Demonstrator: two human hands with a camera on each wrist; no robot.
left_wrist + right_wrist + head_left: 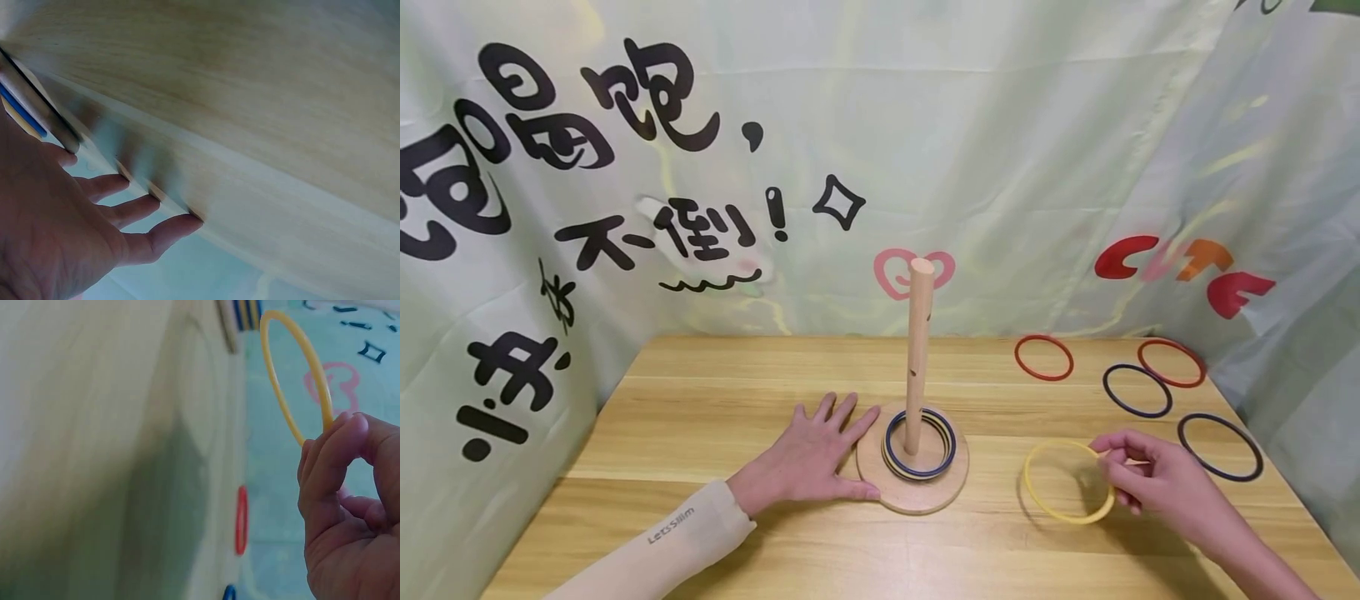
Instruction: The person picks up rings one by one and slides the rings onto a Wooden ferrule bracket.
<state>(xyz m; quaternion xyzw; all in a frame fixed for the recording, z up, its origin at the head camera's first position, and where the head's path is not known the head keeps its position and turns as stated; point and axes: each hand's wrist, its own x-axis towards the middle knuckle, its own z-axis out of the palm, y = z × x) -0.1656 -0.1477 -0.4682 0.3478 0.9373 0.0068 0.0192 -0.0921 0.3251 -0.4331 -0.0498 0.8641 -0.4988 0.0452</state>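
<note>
My right hand (1142, 479) pinches a yellow ring (1036, 492) by its right side, between thumb and fingers. In the right wrist view the yellow ring (317, 372) stands clear of the wood, its shadow falling on the table. My left hand (816, 457) lies with fingers spread on the table, thumb and index finger at the left edge of a round wooden base (917, 500). From that base rises an upright wooden peg (919, 350). Blue and yellow rings (955, 450) are stacked around the peg's foot. In the left wrist view the fingers of the left hand (81, 212) touch the tabletop.
Two red rings (1044, 357) and two blue rings (1221, 447) lie on the right side of the wooden table (737, 367). One blue ring and one red ring lie close together there. A printed cloth (1000, 167) hangs behind and beside the table.
</note>
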